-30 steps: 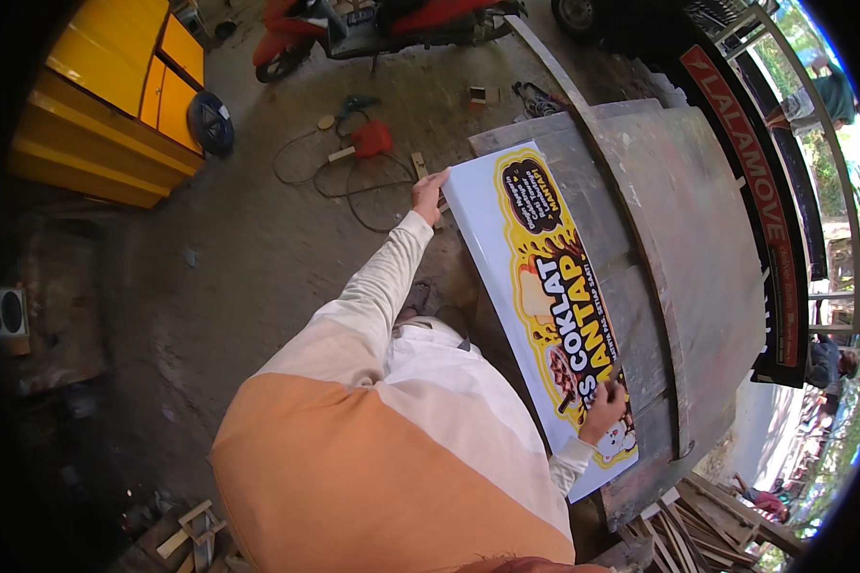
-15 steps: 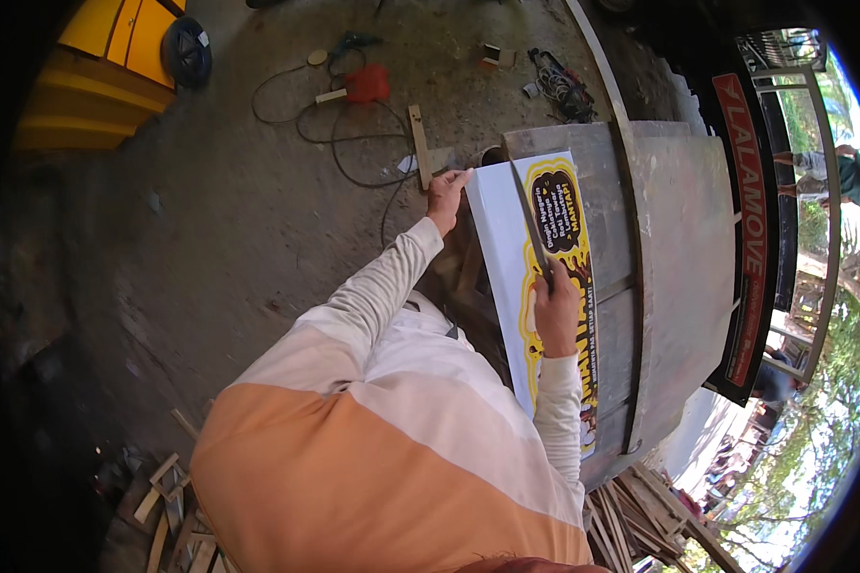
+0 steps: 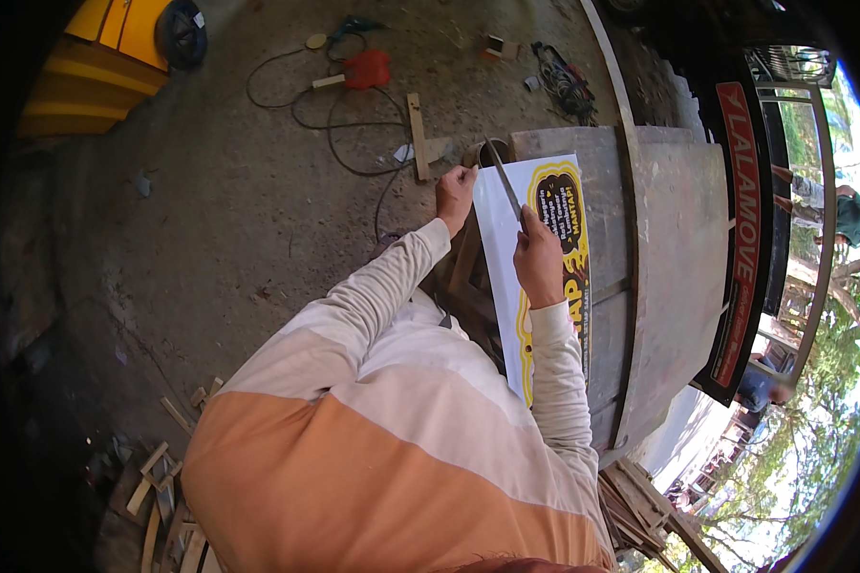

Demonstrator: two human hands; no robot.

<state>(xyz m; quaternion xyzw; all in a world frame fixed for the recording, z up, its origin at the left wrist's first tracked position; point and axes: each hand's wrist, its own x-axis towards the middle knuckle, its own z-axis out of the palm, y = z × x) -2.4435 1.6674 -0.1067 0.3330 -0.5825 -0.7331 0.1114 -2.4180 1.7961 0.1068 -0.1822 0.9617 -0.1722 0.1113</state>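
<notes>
A long white panel (image 3: pixel 503 229) with a yellow and dark printed design lies on a worn bench. My left hand (image 3: pixel 455 199) is closed at its far left corner, fingertips pinching the edge. In my right hand (image 3: pixel 540 260) is a long narrow metal blade (image 3: pixel 506 181), gripped at its near end. The blade slants up and left across the far part of the panel, and its tip extends past the panel's far edge. Whether it touches the surface I cannot tell. My right forearm covers part of the print.
Left of the bench, a wooden stick (image 3: pixel 418 137), a red object (image 3: pixel 366 70) and looping cable (image 3: pixel 331 143) lie on the floor. A tangle of cables (image 3: pixel 562 84) lies beyond the bench. Wood scraps (image 3: pixel 640 506) are piled near right. A red-and-black sign (image 3: pixel 739 191) stands right.
My right hand has moved away from me and slightly left with the blade, whose tip now reaches past the panel's far edge. My left hand still holds the corner.
</notes>
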